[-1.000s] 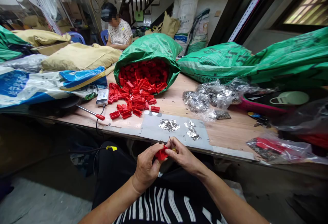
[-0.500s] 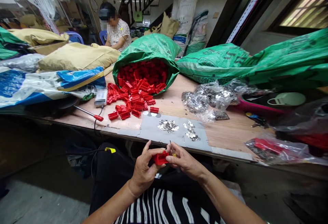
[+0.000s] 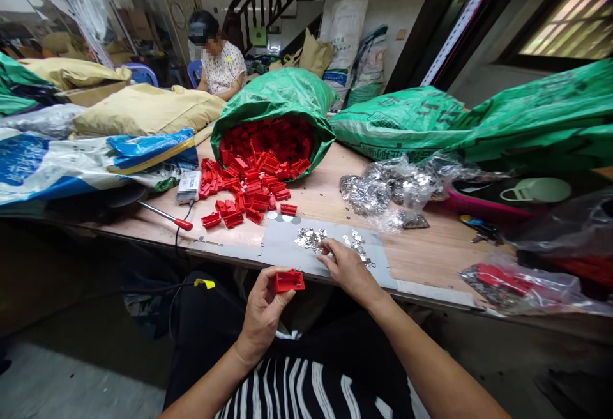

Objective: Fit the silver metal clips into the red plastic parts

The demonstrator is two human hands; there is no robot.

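In the head view my left hand (image 3: 264,307) grips a red plastic housing (image 3: 289,281), a small box-like part with its open side toward me and bits of metal inside. It is held just off the table's front edge. My right hand (image 3: 352,272) reaches over the grey mat (image 3: 280,246), its thumb and fingertips curled together at the right edge of a pile of small flat metal pieces (image 3: 309,238). Whatever is pinched there is too small to make out. A second cluster of metal pieces (image 3: 355,240) lies partly behind that hand.
Red housings (image 3: 258,192) spill from a green sack (image 3: 282,90). Bagged metal parts (image 3: 368,192) lie to the right, near a pink-rimmed tray (image 3: 460,200). At left are a red-tipped metal lever (image 3: 167,216) and a white box (image 3: 188,186). Another person (image 3: 223,64) sits across the table.
My right hand has left the red housing and moved up onto the mat, to the metal pile. The slim tool it held no longer shows. My left hand keeps the housing, now turned slightly.
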